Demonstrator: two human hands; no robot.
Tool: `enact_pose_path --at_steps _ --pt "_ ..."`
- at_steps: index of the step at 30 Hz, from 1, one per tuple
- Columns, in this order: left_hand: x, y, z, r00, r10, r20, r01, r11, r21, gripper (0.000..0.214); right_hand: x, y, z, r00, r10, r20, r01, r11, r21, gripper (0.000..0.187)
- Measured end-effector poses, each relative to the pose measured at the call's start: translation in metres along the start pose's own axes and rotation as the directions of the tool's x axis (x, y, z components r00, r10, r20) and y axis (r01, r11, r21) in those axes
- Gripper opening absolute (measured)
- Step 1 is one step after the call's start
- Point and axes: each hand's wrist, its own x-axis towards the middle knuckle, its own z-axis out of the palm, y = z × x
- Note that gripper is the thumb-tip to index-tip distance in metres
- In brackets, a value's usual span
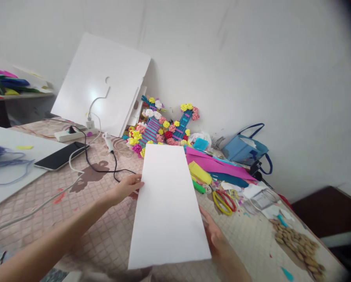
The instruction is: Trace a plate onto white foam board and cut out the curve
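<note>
A long white sheet of paper (168,203) is held up over the table between both hands. My left hand (125,188) grips its left edge, fingers curled onto the paper. My right hand (215,235) holds the right edge from below, mostly hidden behind the sheet. The sheet tilts away from me and covers part of the table behind it.
Behind the sheet stands a paper-flower craft (160,125). Coloured paper sheets (213,164), yellow and red scissors (224,199) and a blue bag (244,149) lie to the right. A phone (60,156), power strip (72,134), cables and a white board (102,84) are at the left. Nuts (299,244) lie near the right edge.
</note>
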Motion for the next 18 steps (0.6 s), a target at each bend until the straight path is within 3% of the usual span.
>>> enact_pose_path --at_steps 5,8,11,15,18 --pt "-0.005 -0.007 0.0 0.991 -0.078 0.111 0.069 0.994 0.089 0.042 -0.006 0.0 0.013 0.999 0.039 -0.026 -0.046 0.942 -0.332 0.083" --pt "-0.007 -0.013 -0.001 0.978 -0.126 0.168 0.102 0.984 0.149 0.049 -0.006 0.001 0.007 0.997 0.064 -0.031 -0.071 0.86 -0.505 0.072" --pt "-0.007 -0.018 0.0 0.961 -0.159 0.227 0.12 0.977 0.177 0.054 -0.008 -0.011 -0.008 0.996 0.067 -0.063 -0.092 0.764 -0.639 0.049" --pt "-0.004 -0.021 0.005 0.946 -0.201 0.255 0.152 0.968 0.2 0.063 -0.01 -0.04 -0.038 0.979 -0.115 -0.17 -0.046 0.687 -0.725 0.036" --pt "0.0 -0.026 0.009 0.964 -0.206 0.17 0.164 0.959 0.23 0.078 -0.009 -0.057 -0.063 0.932 -0.256 -0.258 -0.027 0.659 -0.752 0.036"
